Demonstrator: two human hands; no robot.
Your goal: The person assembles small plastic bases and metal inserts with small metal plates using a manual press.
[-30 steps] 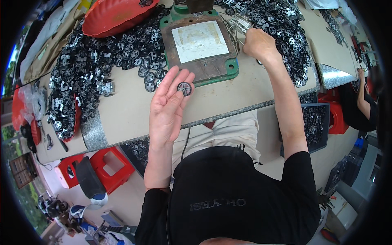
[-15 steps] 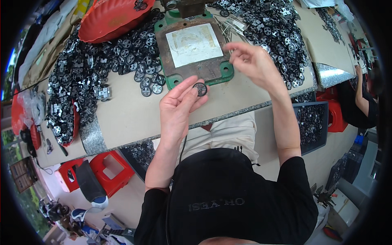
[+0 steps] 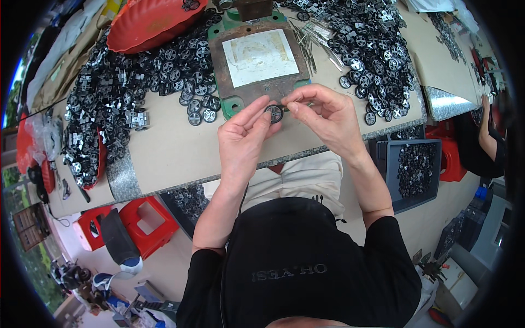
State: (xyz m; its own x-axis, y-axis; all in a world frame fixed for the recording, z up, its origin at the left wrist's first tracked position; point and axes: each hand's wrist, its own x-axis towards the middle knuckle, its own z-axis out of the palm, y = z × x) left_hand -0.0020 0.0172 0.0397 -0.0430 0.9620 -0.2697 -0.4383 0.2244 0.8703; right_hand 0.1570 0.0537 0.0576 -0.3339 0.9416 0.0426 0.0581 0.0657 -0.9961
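My left hand [image 3: 246, 136] pinches a small black toy wheel [image 3: 274, 113] with grey spokes between thumb and fingers, its face turned up. Close beside it, my right hand [image 3: 328, 117] has thumb and forefinger pressed together at the wheel's right edge. Whatever lies between those fingertips is too small to make out. Both hands are just in front of a press base [image 3: 254, 93], brown metal on a green frame, with a worn white sheet [image 3: 261, 60] on top. Thin metal rods [image 3: 322, 41] lie to the right of the base.
Heaps of similar wheels [image 3: 175, 74] and silver-black parts [image 3: 98, 104] flank the base, with more wheels [image 3: 377, 71] on the right. A red scalloped tray [image 3: 150, 27] stands at the back left. A grey bin [image 3: 410, 205] and red stools [image 3: 147, 229] stand below the table edge.
My right hand has come from beside the rods, toward me and left, to the wheel. My left hand keeps the wheel and has shifted slightly right.
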